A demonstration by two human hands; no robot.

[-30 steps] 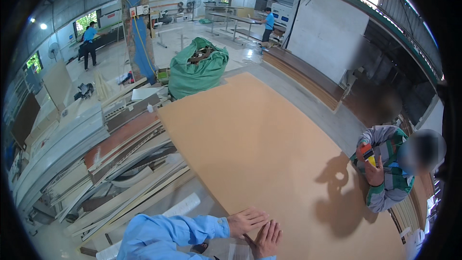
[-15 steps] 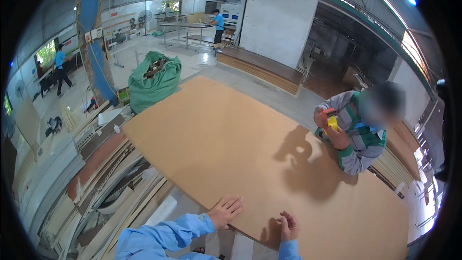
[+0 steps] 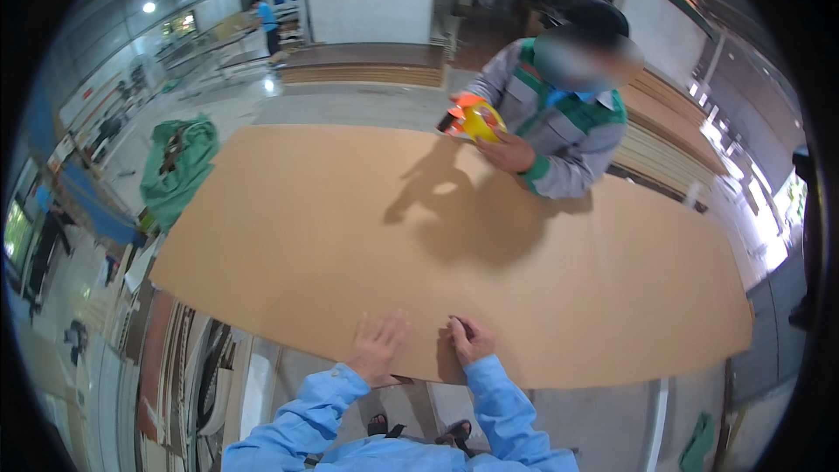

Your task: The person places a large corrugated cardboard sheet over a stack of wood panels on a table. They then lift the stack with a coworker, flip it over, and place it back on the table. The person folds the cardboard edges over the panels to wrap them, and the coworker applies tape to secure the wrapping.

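Observation:
A large brown sheet, flat like board or cardboard (image 3: 288, 236), spreads in front of me. My left hand (image 3: 380, 350) lies on it at the near edge, palm down with fingers spread, slightly blurred. Just right of it, my right hand (image 3: 472, 341) rests on the sheet with fingers curled together. Something small and dark shows at its fingertips, too small to name. Across the sheet, a co-worker (image 3: 572, 122) in a grey and green jacket holds an orange tape dispenser with a yellow roll (image 3: 481, 120) in both hands.
A green sack (image 3: 179, 170) stands by the sheet's far left corner. Offcuts and strips (image 3: 175, 367) lean at the left. Stacked panels (image 3: 363, 65) lie behind, and more panels (image 3: 669, 135) behind the co-worker. Another person (image 3: 266, 26) stands far back.
My view has turned right and down. My right hand's fingers have curled closer together. The co-worker still holds the dispenser, now leaning further over the sheet.

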